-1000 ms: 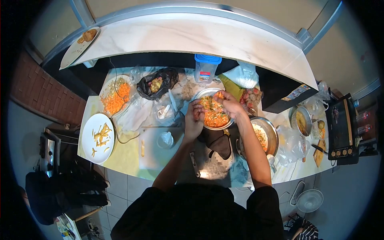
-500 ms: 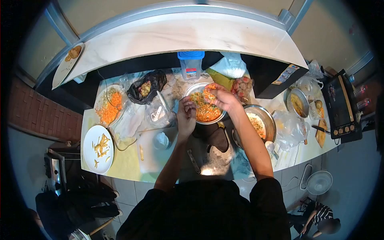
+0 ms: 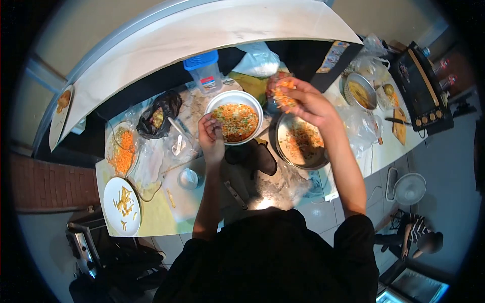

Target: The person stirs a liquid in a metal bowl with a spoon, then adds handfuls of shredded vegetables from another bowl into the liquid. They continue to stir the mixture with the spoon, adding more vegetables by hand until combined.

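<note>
My right hand (image 3: 308, 103) is closed around a clump of shredded vegetables (image 3: 284, 95), orange and pale, with bits sticking out between the fingers. It is held up between the white bowl and the metal pot (image 3: 279, 146), near the pot's far edge. A pale mixture with orange bits (image 3: 302, 139) lies in the pot, partly in shadow. The white bowl (image 3: 258, 107) contains an orange, green and pale shredded mix (image 3: 235, 122). At the bowl's left rim, my left hand (image 3: 210, 135) has its fingers curled against the edge.
On the left are a plate of shredded carrot (image 3: 121, 154), a white plate with pale strips (image 3: 129, 227) and a black bag (image 3: 174, 103). A blue-lidded container (image 3: 204, 73) stands behind the bowl. A knife (image 3: 398, 121), a steel bowl (image 3: 373, 93) and an oven (image 3: 422, 86) are at right.
My right hand has lifted away from the white bowl to the right, carrying the shredded vegetables toward the pot. My left hand stays by the bowl's left rim. The camera view has turned.
</note>
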### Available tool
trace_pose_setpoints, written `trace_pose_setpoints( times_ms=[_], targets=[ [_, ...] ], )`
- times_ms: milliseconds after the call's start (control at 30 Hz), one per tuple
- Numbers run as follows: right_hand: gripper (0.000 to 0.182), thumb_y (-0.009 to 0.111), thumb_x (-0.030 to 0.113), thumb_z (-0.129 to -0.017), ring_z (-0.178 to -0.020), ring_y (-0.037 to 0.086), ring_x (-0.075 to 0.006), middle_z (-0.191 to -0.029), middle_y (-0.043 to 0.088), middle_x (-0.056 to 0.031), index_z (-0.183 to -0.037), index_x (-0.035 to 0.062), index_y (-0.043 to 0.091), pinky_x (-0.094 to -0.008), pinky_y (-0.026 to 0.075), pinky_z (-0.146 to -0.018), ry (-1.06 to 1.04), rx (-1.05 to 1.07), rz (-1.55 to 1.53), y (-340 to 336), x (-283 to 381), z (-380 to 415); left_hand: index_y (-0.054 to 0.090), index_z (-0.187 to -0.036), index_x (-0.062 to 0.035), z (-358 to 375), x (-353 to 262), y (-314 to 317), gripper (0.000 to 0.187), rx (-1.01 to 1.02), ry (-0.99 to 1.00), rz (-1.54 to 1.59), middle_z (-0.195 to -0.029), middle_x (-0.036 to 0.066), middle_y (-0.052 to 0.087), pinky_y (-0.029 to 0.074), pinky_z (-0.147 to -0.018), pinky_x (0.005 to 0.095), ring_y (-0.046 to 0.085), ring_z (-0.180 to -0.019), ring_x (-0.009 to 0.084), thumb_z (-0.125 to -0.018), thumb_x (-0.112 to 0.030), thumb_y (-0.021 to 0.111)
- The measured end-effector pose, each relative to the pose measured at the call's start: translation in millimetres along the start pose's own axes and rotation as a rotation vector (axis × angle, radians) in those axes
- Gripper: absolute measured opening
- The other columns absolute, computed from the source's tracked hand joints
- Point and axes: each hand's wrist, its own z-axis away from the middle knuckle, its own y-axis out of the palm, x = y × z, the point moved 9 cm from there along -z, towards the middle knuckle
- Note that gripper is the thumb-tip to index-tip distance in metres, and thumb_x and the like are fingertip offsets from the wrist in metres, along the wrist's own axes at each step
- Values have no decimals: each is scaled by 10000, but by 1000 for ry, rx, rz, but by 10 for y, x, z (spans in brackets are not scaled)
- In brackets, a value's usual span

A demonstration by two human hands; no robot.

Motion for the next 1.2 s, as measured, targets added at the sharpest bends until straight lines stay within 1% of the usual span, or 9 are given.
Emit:
trace_pose_setpoints(
  times_ms=[100, 400, 533, 600, 633, 733, 900, 1067, 1200],
  targets=[
    [121, 591, 119, -934, -750, 598, -31, -890, 603, 39, -1050, 91, 568, -183, 519, -618, -13, -67, 204, -241, 239, 403, 382, -1283, 14, -9, -42, 8, 414, -41, -80, -121, -997, 40, 548, 453, -860, 224, 582, -921, 112, -892, 78, 505],
    [138, 595, 182, -947, -795, 508, -64, -889, 590, 19, -1028, 72, 583, -228, 414, -632, 77, -200, 571, -594, 64, 834, 392, -1285, 10, -11, 18, -21, 392, -37, -59, -109, -1010, 38, 549, 450, -851, 219, 576, -919, 97, -915, 35, 519],
    [144, 603, 192, -935, -793, 513, -97, -838, 594, -29, -993, 62, 583, -283, 429, -665, 21, -120, 780, -608, -130, 743, 396, -1278, 8, -8, 3, -11, 366, -27, -76, -105, -1012, 32, 548, 450, -850, 218, 571, -919, 91, -932, 18, 517],
    [104, 584, 107, -944, -761, 476, -41, -812, 561, -11, -993, 15, 576, -217, 413, -654, -239, 19, 1182, -394, -67, 704, 397, -1276, 8, -7, 9, -8, 361, -26, -78, -86, -1006, 30, 550, 449, -849, 216, 571, -915, 89, -936, 9, 520],
    [103, 571, 71, -938, -683, 522, -58, -809, 578, -42, -1003, -6, 591, -240, 453, -583, 24, -67, 1112, -514, -193, 729, 398, -1273, 8, -8, 16, -9, 356, -25, -79, -65, -1000, 28, 551, 449, -848, 214, 571, -910, 87, -940, 0, 522],
    [139, 571, 70, -932, -586, 569, -93, -808, 602, -61, -1038, -14, 603, -262, 479, -492, 158, -86, 1101, -495, -347, 785, 398, -1273, 9, -10, 2, -9, 357, -35, -66, -73, -988, 27, 558, 450, -841, 210, 573, -897, 81, -941, -7, 527],
    [187, 603, 124, -923, -494, 599, -155, -760, 634, -126, -1029, -27, 627, -281, 487, -455, 151, -158, 1204, -537, -337, 827, 397, -1273, 11, -8, -39, 1, 363, -25, -50, -95, -985, 33, 563, 453, -839, 213, 577, -888, 86, -934, 4, 529],
    [188, 650, 101, -871, -827, 653, -293, -898, 677, -165, -1042, 22, 661, -381, 515, -735, -203, -168, 1555, -550, -189, 905, 397, -1277, 13, -20, 11, -18, 377, -46, -75, -89, -986, 38, 559, 457, -841, 217, 581, -893, 95, -925, 18, 532],
    [215, 640, 9, -826, -996, 604, -332, -996, 678, -148, -1037, 37, 669, -395, 478, -859, -125, -182, 1451, -623, -133, 997, 395, -1282, 14, -17, 20, -31, 385, -43, -53, -66, -984, 34, 553, 460, -845, 220, 582, -905, 99, -924, 19, 536]
  ],
)
